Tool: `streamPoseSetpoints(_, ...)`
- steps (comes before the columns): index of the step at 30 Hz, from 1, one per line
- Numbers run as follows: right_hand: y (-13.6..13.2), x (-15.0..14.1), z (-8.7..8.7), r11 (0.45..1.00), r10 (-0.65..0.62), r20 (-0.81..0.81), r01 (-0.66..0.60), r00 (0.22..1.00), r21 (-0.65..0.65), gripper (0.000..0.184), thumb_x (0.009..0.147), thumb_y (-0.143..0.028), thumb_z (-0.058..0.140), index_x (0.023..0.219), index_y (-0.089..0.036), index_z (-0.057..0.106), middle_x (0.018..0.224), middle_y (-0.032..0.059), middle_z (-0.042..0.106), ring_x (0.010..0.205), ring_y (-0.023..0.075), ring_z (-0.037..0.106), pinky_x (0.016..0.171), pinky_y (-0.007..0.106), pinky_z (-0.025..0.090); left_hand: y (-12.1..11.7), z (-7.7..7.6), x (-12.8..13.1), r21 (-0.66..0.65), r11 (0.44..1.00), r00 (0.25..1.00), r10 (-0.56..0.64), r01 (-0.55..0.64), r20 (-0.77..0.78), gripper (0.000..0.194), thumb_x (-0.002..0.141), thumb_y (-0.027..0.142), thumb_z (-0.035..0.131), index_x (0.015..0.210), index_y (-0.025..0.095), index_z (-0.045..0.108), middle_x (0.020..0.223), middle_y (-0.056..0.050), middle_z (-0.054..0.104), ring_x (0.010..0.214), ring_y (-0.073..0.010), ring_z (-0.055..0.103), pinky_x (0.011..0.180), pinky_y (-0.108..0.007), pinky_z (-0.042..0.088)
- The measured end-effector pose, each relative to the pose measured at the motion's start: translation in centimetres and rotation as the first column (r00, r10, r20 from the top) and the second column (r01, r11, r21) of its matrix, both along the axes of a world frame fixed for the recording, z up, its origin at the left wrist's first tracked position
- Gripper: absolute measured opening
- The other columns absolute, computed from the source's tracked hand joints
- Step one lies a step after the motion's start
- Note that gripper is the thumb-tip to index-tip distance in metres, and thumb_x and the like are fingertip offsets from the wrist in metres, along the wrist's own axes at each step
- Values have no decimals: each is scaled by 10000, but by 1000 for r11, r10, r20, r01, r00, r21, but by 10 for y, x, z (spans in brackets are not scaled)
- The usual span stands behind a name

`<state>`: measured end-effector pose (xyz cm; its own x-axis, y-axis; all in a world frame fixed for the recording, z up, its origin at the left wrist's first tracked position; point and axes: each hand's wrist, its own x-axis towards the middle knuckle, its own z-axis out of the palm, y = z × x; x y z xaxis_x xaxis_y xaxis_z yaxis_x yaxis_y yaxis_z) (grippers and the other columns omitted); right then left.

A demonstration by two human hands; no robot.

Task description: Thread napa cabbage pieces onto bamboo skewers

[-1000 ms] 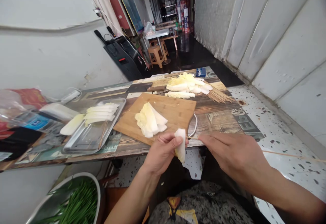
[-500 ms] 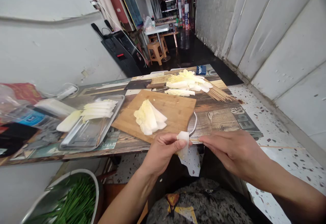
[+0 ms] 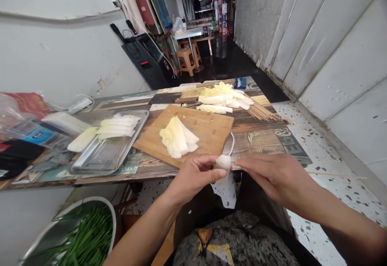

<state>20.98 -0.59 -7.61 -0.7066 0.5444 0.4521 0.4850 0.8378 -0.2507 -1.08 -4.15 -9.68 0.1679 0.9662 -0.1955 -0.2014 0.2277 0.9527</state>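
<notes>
My left hand (image 3: 196, 175) is closed, pinching a pale, curled piece of napa cabbage leaf (image 3: 223, 161) between thumb and fingers just off the table's front edge. To its right, my right hand (image 3: 272, 173) grips a thin bamboo skewer (image 3: 338, 175). The skewer's back end sticks out past the wrist, while its front end meets the leaf; how deep it goes is hidden. Beyond my hands, a wooden cutting board (image 3: 208, 127) carries a few cut cabbage leaves (image 3: 178, 139). More leaves (image 3: 223, 96) are piled behind it, beside a bundle of bamboo skewers (image 3: 261, 109).
On the left, a metal tray (image 3: 90, 164) holds skewered cabbage strips (image 3: 117, 129). A cleaver (image 3: 165, 98) lies behind the board, a blue box (image 3: 240, 83) at the far edge. Below left stands a metal basin (image 3: 114, 221) of long green leaves (image 3: 87, 235).
My left hand has moved slightly right with the cabbage leaf, narrowing the gap to my right hand. Less of the skewer shows between them.
</notes>
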Motion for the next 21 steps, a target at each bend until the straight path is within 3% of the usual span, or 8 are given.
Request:
streamPoseSetpoints(4, -2, -1, 0, 993, 63, -30, -65, 998, -100, 257, 997, -188, 438, 1040, -212, 690, 882, 31, 739, 717, 135, 673, 636, 244, 486, 2, 3, 2, 42, 998, 997, 49, -46, -60, 175, 634, 276, 847, 781, 207, 783, 743, -42, 746, 644, -134, 628, 641, -249, 493)
streamPoseSetpoints(8, -2, 7, 1, 990, 69, -36, -73, 997, -119, 229, 998, -204, 450, 1055, -217, 672, 859, 28, 718, 736, 148, 665, 641, 260, 467, 2, 6, -1, 108, 994, 970, 39, -13, -239, 141, 711, 310, 785, 739, 177, 747, 671, -26, 706, 588, -126, 591, 603, -257, 473)
streamPoseSetpoints(11, -1, 19, 3, 989, 91, 17, -89, 996, -120, 203, 1002, -202, 446, 1019, -209, 648, 839, 30, 682, 716, 157, 628, 609, 279, 408, -2, 11, -7, 210, 977, 903, 53, 42, -427, 121, 745, 291, 755, 744, 175, 721, 739, -31, 721, 677, -154, 637, 673, -286, 489)
streamPoseSetpoints(16, -9, 31, 5, 983, 156, 137, -140, 978, -122, 205, 1014, -176, 396, 1047, -180, 598, 715, -8, 566, 591, 134, 514, 546, 297, 304, -16, 15, -8, 476, 839, 784, 101, 263, -612, 50, 795, 150, 698, 756, 180, 688, 786, -16, 714, 772, -151, 646, 740, -292, 470)
streamPoseSetpoints(18, -15, 31, 4, 987, 144, 156, -131, 977, -90, 226, 1015, -161, 360, 1039, -170, 584, 687, -17, 531, 561, 135, 481, 534, 301, 289, -21, 16, -5, 524, 787, 741, 134, 324, -659, 69, 805, 132, 691, 762, 182, 671, 769, -1, 707, 761, -143, 634, 781, -315, 446)
streamPoseSetpoints(21, -24, 26, 1, 983, 162, 154, -146, 975, -114, 240, 1002, -126, 337, 1007, -182, 570, 695, -20, 532, 558, 136, 475, 535, 299, 292, -26, 19, 2, 521, 754, 666, 152, 399, -731, 82, 811, 138, 697, 756, 188, 662, 757, 21, 705, 775, -140, 633, 897, -368, 381)
